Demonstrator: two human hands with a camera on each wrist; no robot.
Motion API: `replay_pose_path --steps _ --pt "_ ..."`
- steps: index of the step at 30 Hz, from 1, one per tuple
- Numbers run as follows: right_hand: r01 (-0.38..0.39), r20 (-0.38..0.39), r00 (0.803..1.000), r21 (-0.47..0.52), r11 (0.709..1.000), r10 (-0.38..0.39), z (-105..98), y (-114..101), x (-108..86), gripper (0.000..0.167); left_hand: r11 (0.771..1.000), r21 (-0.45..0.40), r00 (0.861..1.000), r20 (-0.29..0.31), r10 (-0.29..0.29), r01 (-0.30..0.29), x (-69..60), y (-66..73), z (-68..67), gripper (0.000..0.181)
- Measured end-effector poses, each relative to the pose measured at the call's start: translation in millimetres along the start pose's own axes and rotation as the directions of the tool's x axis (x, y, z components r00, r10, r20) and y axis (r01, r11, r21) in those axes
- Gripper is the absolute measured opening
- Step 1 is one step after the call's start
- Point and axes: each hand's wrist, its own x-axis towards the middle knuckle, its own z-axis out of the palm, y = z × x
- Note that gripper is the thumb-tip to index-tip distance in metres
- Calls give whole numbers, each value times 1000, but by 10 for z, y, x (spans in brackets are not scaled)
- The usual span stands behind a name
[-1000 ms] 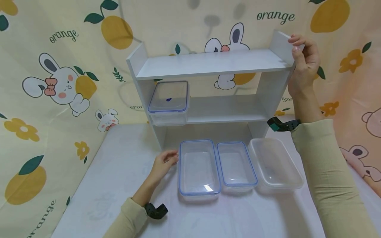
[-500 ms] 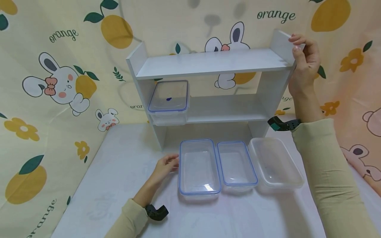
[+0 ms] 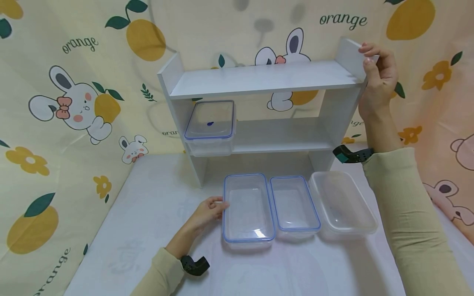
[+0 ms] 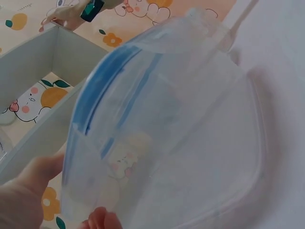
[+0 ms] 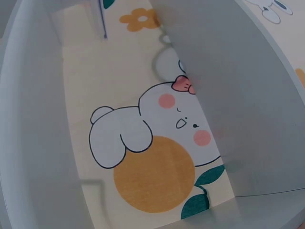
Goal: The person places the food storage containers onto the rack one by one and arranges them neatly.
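Note:
My left hand (image 3: 207, 212) is at the left edge of a large clear food container (image 3: 249, 207) with a blue-rimmed lid. Its thumb lies over the rim and the fingers are against the side wall, pinching the edge. In the left wrist view the container (image 4: 190, 138) fills the middle, thumb and fingertips at its lower left. High on the right, my right hand (image 3: 378, 78) grips the upper end of the side panel of a white shelf (image 3: 266, 78). The right wrist view shows only the shelf boards (image 5: 233, 90), with no hand visible.
Right of the large container stand a smaller blue-rimmed container (image 3: 295, 203) and a frosted one without blue rim (image 3: 342, 203). Another lidded container (image 3: 210, 127) sits at the left of the middle shelf. A patterned cloth (image 3: 85, 172) hangs behind the white table (image 3: 148, 230).
My left hand has shifted slightly down and right, and its thumb has come over the large container's rim. The right hand and the containers have stayed in place.

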Motion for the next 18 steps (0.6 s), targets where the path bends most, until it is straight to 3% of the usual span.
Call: replay_pose_path --steps 7,12,18 --pt "-4 -1 1000 2 1000 4 -3 6 -2 17 998 22 998 -1 -56 56 -6 20 12 48" --pt "-3 -2 1000 -2 1000 3 0 3 -4 16 997 -9 997 1 -81 81 5 18 5 45" --pt "-20 -1 1000 17 1000 20 50 -72 -42 15 991 -82 993 68 -97 103 58 -36 -41 53"
